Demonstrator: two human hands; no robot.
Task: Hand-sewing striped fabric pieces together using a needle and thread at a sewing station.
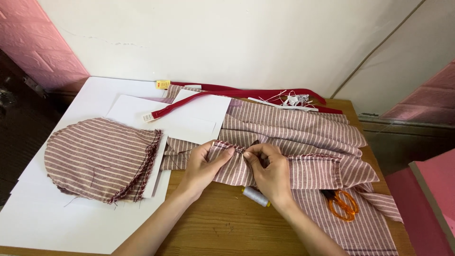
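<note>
We're mid-gather on the striped cloth, bunching its stitched edge at the middle of the table. Left hand and right hand both have fingers pinching that edge, nearly touching. Looks like the next bit needs small even pulls. Thread spool just below, orange scissors off right

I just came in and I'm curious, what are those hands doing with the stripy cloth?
A person's left hand and right hand pinch the gathered edge of a maroon-and-white striped fabric piece on a wooden table. A grey thread spool lies by the right wrist, and orange-handled scissors rest on the cloth. Rounded striped fabric pieces sit on white paper sheets to the left.
</note>
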